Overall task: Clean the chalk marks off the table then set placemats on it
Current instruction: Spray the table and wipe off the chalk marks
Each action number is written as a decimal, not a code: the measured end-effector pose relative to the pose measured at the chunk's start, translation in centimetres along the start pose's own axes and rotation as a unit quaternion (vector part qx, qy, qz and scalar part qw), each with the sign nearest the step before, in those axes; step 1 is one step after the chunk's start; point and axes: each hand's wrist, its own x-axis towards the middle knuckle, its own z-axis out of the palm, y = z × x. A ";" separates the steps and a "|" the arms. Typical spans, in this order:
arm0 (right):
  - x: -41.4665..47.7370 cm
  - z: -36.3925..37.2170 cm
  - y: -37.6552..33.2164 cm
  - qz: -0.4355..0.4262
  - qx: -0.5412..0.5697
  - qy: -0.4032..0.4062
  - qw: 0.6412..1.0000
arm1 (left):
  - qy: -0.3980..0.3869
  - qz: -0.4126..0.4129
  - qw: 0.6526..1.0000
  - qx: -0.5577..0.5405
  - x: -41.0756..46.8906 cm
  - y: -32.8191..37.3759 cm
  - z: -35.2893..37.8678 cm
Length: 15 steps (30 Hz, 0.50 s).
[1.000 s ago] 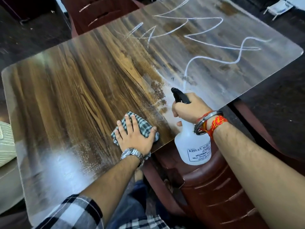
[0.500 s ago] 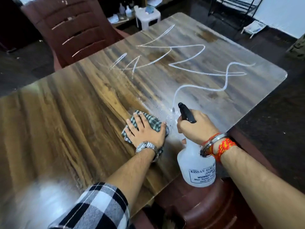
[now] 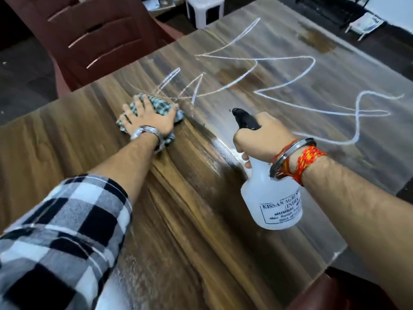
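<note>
White chalk marks [image 3: 286, 86] scrawl across the far right half of the wood-grain table [image 3: 190, 220]. My left hand [image 3: 148, 118] lies flat with spread fingers on a green checked cloth [image 3: 162, 106], pressing it to the table at the left end of the marks. My right hand [image 3: 261, 139] grips the neck of a white spray bottle [image 3: 270, 198] with a black nozzle [image 3: 244, 118] pointing at the marks. The bottle hangs above the table's near right part. A wet sheen streaks the wood between my hands.
A dark red chair [image 3: 89, 36] stands at the table's far left side. A white plastic stool [image 3: 204, 10] sits on the floor beyond the table. Another dark red chair back [image 3: 335, 294] shows at the bottom right. A white rack [image 3: 364, 23] lies on the floor far right.
My left hand has slid the cloth away from the near edge, across the table to the left end of the chalk marks. My right hand and bottle moved forward over the table.
</note>
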 end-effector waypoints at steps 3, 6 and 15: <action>2.4 0.8 -0.7 0.005 -0.011 -0.010 1.000 | 0.016 -0.044 0.999 0.004 6.1 -4.0 -2.1; 4.2 1.0 -0.8 0.010 0.003 -0.012 1.000 | 0.026 -0.070 0.997 0.005 10.4 -6.2 -3.5; 5.6 -0.9 0.5 0.017 0.033 -0.010 0.999 | 0.011 0.033 0.999 0.029 15.2 -0.5 -3.5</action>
